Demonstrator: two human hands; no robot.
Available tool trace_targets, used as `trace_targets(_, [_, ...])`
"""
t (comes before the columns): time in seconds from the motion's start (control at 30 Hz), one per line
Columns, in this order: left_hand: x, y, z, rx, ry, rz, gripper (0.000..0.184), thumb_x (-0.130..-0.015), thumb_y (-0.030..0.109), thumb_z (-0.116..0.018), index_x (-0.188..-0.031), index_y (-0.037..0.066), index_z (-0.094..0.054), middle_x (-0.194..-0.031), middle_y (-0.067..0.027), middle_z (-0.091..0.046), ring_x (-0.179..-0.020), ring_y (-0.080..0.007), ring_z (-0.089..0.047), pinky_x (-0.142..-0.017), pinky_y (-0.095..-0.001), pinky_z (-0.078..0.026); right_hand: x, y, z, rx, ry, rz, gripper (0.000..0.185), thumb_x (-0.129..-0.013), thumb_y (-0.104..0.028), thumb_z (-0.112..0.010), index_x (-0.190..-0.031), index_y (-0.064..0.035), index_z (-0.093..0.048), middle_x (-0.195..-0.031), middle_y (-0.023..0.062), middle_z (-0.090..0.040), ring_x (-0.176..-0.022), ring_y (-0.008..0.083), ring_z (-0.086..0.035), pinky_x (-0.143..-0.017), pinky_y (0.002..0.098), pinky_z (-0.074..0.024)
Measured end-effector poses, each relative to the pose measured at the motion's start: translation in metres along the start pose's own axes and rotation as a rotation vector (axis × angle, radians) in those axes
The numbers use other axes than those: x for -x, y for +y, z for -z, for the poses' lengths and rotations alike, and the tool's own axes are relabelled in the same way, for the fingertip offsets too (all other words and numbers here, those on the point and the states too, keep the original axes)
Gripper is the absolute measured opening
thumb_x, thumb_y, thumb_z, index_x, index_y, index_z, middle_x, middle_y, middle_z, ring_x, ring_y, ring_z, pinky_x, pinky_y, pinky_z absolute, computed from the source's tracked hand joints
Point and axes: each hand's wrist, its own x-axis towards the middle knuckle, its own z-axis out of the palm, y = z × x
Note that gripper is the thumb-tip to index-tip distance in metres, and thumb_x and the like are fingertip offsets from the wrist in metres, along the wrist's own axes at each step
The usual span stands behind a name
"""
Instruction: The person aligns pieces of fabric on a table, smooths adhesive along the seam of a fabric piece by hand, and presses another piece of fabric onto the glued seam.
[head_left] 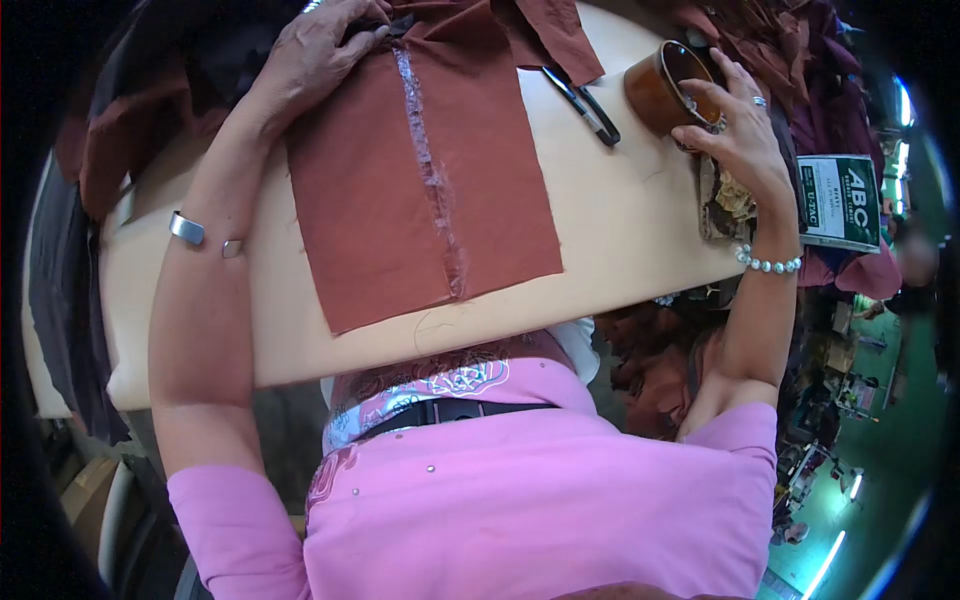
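A panel of rust-brown fabric [480, 170] lies on the cream table, with a pale, shiny strip [420, 140] running down its middle. My left hand [325, 45] is at the panel's upper left, fingers closed on the gathered fabric; its fingertips are partly hidden by the folds. A brown glossy cup [650, 95] stands to the right. Over its mouth is my right hand [740, 125], fingers apart, the index finger reaching inside and the thumb by the lower rim. What the cup holds is hard to make out. Between panel and cup lies a slim black tool [585, 105].
The padded cream table [620, 240] has its front edge near my waist. Dark and brown cloth is piled at the left [130, 120] and upper right. A green and white ABC packet [840, 203] sits at the right edge, beside a patterned item [725, 205].
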Motion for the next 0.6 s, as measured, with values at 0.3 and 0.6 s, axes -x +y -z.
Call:
trace_targets(0.3, [-0.001,-0.002,0.000,0.045,-0.036,0.101,0.011,-0.078,0.009,-0.064,-0.085,0.003,-0.058,-0.086,-0.0117,-0.060,-0.086,-0.0284,-0.056,-0.076,-0.0356,-0.045,-0.005,-0.001,0.008,-0.246,0.002,0.007,0.046,-0.061,-0.023,-0.074,-0.102,-0.0047,-0.060,-0.147,0.0175,-0.028,-0.134,0.0326,-0.028,-0.108,0.0386,-0.0240])
trace_targets(0.6, [0.003,-0.014,-0.007,0.046,0.029,0.007,0.010,-0.076,0.006,-0.059,-0.085,0.003,-0.057,-0.088,-0.0134,-0.060,-0.091,-0.0315,-0.056,-0.080,-0.0382,-0.044,-0.011,-0.078,0.041,-0.289,0.288,0.243,0.019,-0.071,-0.018,-0.071,-0.082,-0.0041,-0.063,-0.125,0.0103,-0.054,-0.116,0.0303,-0.049,-0.096,0.0397,-0.0376])
